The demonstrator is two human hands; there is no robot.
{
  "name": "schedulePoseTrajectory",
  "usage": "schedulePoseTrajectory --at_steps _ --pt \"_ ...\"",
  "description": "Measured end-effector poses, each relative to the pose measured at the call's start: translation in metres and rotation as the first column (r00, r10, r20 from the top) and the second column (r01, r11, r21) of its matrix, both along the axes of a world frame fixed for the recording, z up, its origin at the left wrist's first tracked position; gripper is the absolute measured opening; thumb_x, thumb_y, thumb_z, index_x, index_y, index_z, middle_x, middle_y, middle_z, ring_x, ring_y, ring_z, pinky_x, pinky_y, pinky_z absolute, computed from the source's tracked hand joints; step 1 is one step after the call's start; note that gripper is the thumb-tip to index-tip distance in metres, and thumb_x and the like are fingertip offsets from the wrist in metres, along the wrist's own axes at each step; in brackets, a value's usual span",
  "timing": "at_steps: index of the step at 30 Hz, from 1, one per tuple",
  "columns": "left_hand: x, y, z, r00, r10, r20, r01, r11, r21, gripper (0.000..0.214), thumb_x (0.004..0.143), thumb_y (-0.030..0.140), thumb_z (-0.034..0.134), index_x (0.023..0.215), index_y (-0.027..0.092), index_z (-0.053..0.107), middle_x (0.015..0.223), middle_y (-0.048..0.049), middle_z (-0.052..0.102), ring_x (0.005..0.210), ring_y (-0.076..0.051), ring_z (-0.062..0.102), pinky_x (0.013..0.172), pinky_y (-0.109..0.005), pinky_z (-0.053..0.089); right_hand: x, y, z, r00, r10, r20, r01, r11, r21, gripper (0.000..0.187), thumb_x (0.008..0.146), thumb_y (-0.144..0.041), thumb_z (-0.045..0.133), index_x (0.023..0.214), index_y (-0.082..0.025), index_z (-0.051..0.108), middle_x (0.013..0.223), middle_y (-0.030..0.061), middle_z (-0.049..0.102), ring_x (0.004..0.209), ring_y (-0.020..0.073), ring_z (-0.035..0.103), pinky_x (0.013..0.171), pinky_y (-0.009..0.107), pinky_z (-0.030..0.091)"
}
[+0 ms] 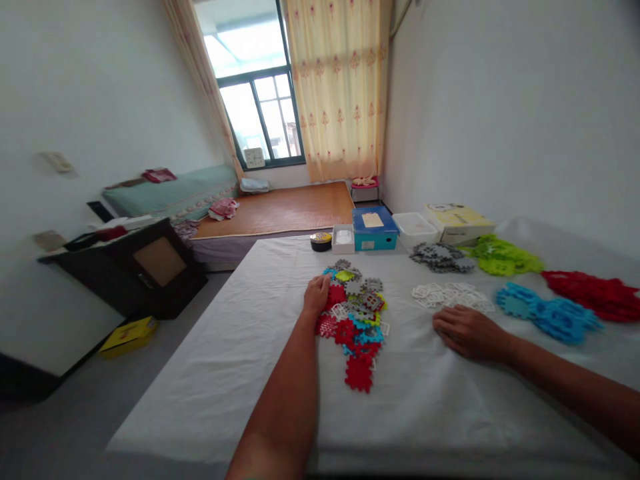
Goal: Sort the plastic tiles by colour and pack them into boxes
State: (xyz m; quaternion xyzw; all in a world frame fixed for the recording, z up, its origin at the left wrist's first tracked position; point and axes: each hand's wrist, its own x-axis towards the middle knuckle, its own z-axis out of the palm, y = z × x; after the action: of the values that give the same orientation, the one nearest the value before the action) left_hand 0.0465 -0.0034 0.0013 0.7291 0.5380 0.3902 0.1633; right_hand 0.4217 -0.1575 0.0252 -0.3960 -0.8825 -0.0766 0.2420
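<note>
A mixed pile of coloured puzzle-like tiles (pixel 356 313) in red, blue, grey, white and yellow-green lies in the middle of the white-covered table (pixel 240 333). My left hand (pixel 317 295) rests at the pile's left edge with fingers curled against the tiles; whether it grips one is unclear. My right hand (pixel 467 332) lies flat on the cloth, fingers stretched out, just below a heap of white tiles (pixel 453 295). It holds nothing.
Sorted heaps lie at the right: grey (pixel 441 257), green (pixel 503 255), blue (pixel 547 313), red (pixel 595 293). A blue box (pixel 374 229), a clear container (pixel 415 228), a yellow box (pixel 457 222) and a tape roll (pixel 321 241) stand at the far edge. A bed and dark cabinet are beyond.
</note>
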Motion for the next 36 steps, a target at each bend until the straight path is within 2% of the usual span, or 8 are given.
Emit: schedulePoseTrajectory --at_steps 5,8,10,17,24,30,33,36 --pt "0.001 -0.001 0.001 1.0 0.007 -0.008 -0.007 1.0 -0.007 0.043 0.096 0.039 0.034 0.099 0.02 0.072 0.109 -0.0089 0.071 0.108 -0.022 0.061 0.1 -0.038 0.044 -0.097 -0.01 0.025 0.97 0.229 0.082 -0.222 0.971 -0.085 0.027 0.092 -0.025 0.048 0.115 -0.021 0.061 0.113 0.0082 0.067 0.103 0.0199 0.058 0.089 0.036 0.04" --pt "0.001 -0.002 0.0 1.0 0.005 -0.018 -0.005 1.0 -0.005 0.043 0.096 0.038 0.033 0.098 0.019 0.072 0.107 -0.0083 0.071 0.107 -0.022 0.061 0.1 -0.037 0.042 -0.141 -0.014 0.024 0.888 0.443 0.121 -0.423 0.892 -0.156 0.042 0.093 -0.045 0.05 0.132 -0.028 0.051 0.131 0.0054 0.059 0.126 0.023 0.044 0.104 0.041 0.027" --pt "0.0 -0.002 -0.001 1.0 0.008 -0.024 -0.009 1.0 -0.004 0.044 0.095 0.039 0.032 0.099 0.019 0.072 0.108 -0.0081 0.071 0.108 -0.021 0.06 0.101 -0.036 0.042 -0.152 -0.009 0.017 0.851 0.506 0.136 -0.483 0.858 -0.173 0.05 0.091 -0.056 0.049 0.134 -0.029 0.049 0.135 0.0038 0.056 0.131 0.0244 0.038 0.108 0.043 0.02" --pt "-0.004 0.0 -0.002 0.999 0.02 -0.029 -0.021 1.0 -0.023 0.046 0.095 0.04 0.031 0.104 0.02 0.071 0.11 -0.0052 0.071 0.107 -0.019 0.061 0.1 -0.033 0.043 -0.146 0.03 -0.008 0.922 0.383 0.056 -0.38 0.923 -0.054 0.052 0.087 -0.052 0.059 0.134 -0.029 0.05 0.138 0.0035 0.054 0.129 0.0244 0.04 0.105 0.042 0.026" --pt "-0.009 0.005 -0.007 1.0 0.023 -0.006 -0.023 0.998 -0.05 0.05 0.096 0.042 0.028 0.107 0.018 0.071 0.113 -0.0058 0.07 0.111 -0.018 0.06 0.101 -0.033 0.042 -0.123 0.049 -0.007 0.971 0.155 -0.181 -0.151 0.988 0.037 0.041 0.091 -0.039 0.058 0.13 -0.027 0.056 0.14 0.0056 0.053 0.127 0.0271 0.042 0.104 0.045 0.031" --pt "-0.01 0.007 -0.011 1.0 0.013 0.008 -0.013 0.998 -0.066 0.048 0.096 0.043 0.029 0.106 0.021 0.071 0.111 -0.0041 0.07 0.11 -0.018 0.06 0.102 -0.032 0.042 -0.086 0.077 -0.008 0.843 -0.116 -0.525 0.058 0.99 -0.125 0.028 0.096 -0.029 0.043 0.117 -0.021 0.061 0.113 0.0094 0.066 0.101 0.0228 0.06 0.09 0.04 0.047" --pt "-0.01 0.006 -0.01 1.0 0.015 0.005 -0.014 0.998 -0.061 0.049 0.096 0.043 0.029 0.105 0.02 0.071 0.111 -0.0048 0.07 0.11 -0.019 0.06 0.101 -0.033 0.043 -0.084 0.076 -0.011 0.828 -0.168 -0.536 0.02 0.962 -0.272 0.022 0.094 -0.032 0.047 0.107 -0.021 0.063 0.101 0.0062 0.068 0.078 0.0175 0.063 0.073 0.032 0.051" --pt "-0.011 0.006 -0.01 1.0 0.007 -0.006 -0.007 0.999 -0.054 0.05 0.097 0.043 0.028 0.106 0.02 0.071 0.11 -0.0053 0.07 0.11 -0.019 0.061 0.101 -0.033 0.043 -0.094 0.067 -0.012 0.889 -0.096 -0.448 -0.052 0.95 -0.306 0.019 0.092 -0.034 0.054 0.105 -0.023 0.063 0.097 0.0041 0.068 0.076 0.0155 0.063 0.073 0.029 0.05"
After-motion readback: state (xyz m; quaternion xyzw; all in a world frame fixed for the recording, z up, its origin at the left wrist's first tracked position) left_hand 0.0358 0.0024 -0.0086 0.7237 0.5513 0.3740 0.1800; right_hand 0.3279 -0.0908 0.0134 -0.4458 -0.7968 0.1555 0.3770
